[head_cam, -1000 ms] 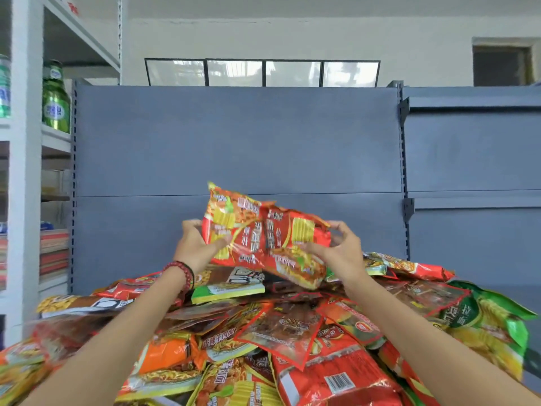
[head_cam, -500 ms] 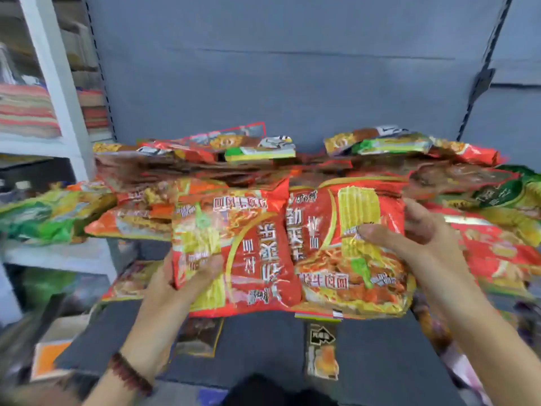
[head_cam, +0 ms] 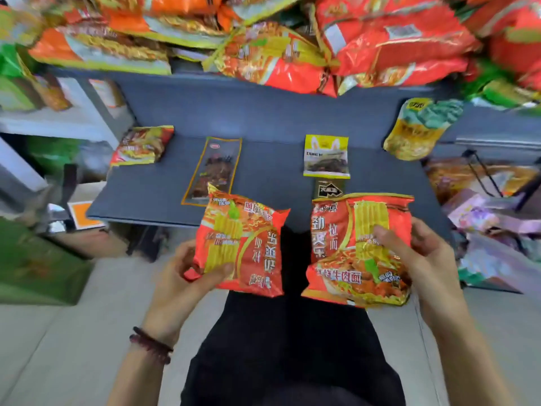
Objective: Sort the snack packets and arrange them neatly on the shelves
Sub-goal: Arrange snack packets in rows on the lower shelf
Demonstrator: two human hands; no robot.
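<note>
Gripping red noodle packets [head_cam: 243, 244], left hand [head_cam: 187, 276] and right hand [head_cam: 421, 253] hover by the lower shelf's [head_cam: 272, 171] front edge. The heap [head_cam: 380, 39] above looks mostly unsorted.

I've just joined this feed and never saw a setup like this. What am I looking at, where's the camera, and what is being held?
No robot: these are a person's two bare hands, filmed by one wide-angle camera on their head, looking down. The left hand grips one red noodle packet; the right hand grips a matching noodle packet. Beyond them, a grey shelf carries a third noodle packet, a long clear packet, a yellow-topped packet and a small dark packet. A packet pile sits higher up.
</note>
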